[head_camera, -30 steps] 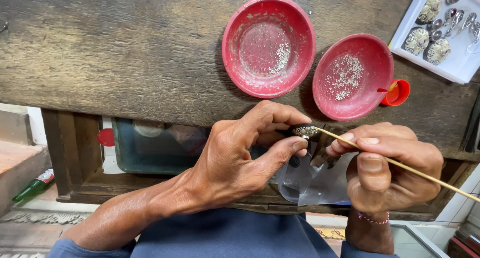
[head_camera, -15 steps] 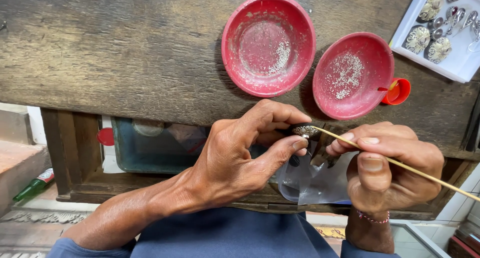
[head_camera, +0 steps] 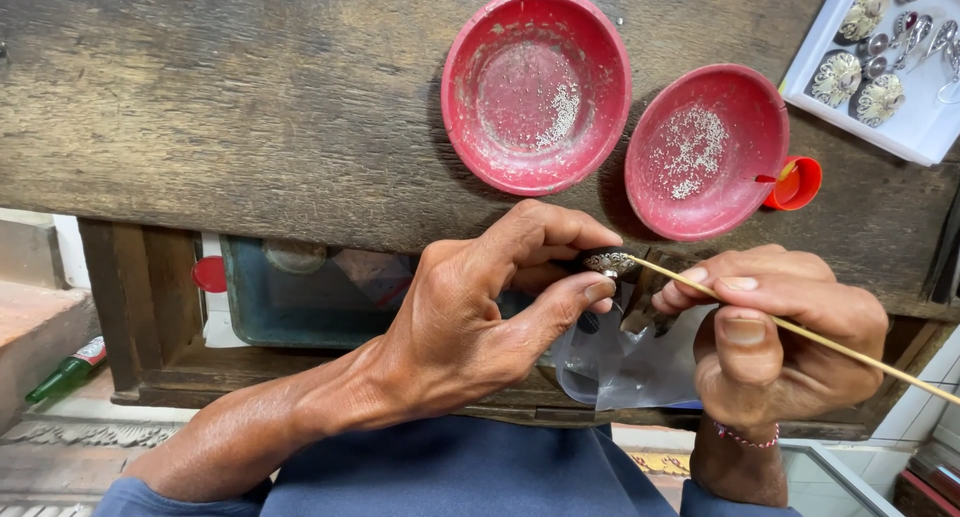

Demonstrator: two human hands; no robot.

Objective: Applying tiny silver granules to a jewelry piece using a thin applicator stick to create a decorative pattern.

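Wooden bench (head_camera: 250,97) — hands pinch ornament (head_camera: 610,263), stick (head_camera: 800,329).

Small silvery ornament (head_camera: 610,263) at bench edge, thin wooden stick (head_camera: 800,329) touching it.

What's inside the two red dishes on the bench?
Both red dishes hold a thin scatter of tiny pale grains on otherwise bare bottoms. Nothing covers them; what the grains are is too small to tell.

Both forearms are bare, with blue cloth bunched at the elbows toward 6 o'clock. The left hand (head_camera: 470,317) wears nothing. The right hand (head_camera: 775,342) has a thin beaded bracelet (head_camera: 745,438), red and pale, around its wrist.
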